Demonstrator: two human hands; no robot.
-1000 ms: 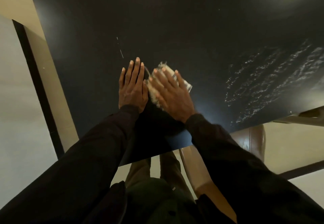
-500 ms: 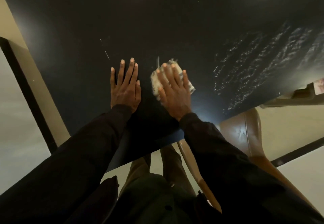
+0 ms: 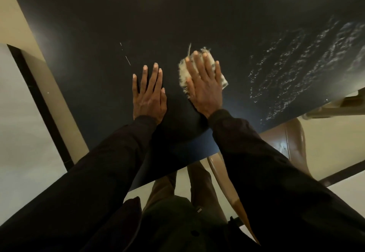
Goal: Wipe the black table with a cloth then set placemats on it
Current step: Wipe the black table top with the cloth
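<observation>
Cloth (image 3: 183, 72) lies on the black surface (image 3: 177, 15), near its front edge and pinned under the right hand (image 3: 205, 86). That hand is flat, its fingers straight and spread, pressing down rather than gripping. The left hand (image 3: 149, 97) rests just beside it, also flat and straight-fingered on bare surface, holding nothing.

Several things could go wrong from here, as I judge it:

- The cloth is held only by palm pressure, so a quick or light stroke could let it bunch or slide out from under the fingers.
- Its edge looks frayed, with a loose thread sticking out ahead of the fingertips. Lint could be left behind and would show plainly on black.
- The wet patch (image 3: 296, 70) to the right glistens in beads. One pass may smear it thinner rather than lift it.
- The pale marks (image 3: 126, 58) ahead of the left hand could be missed if the strokes keep to the right.
- The bare left palm may leave prints on the dark finish.
- A stroke pulled back too far could carry the cloth off the near edge, down toward the chair (image 3: 292, 143) or the floor.

Counted:

- cloths: one
- hands: two
- black surfaces: one
- wet patches: one
- pale marks: one short broken line
- brown chairs tucked at the near right: one
- placemats: none in view, so that step has not begun
</observation>
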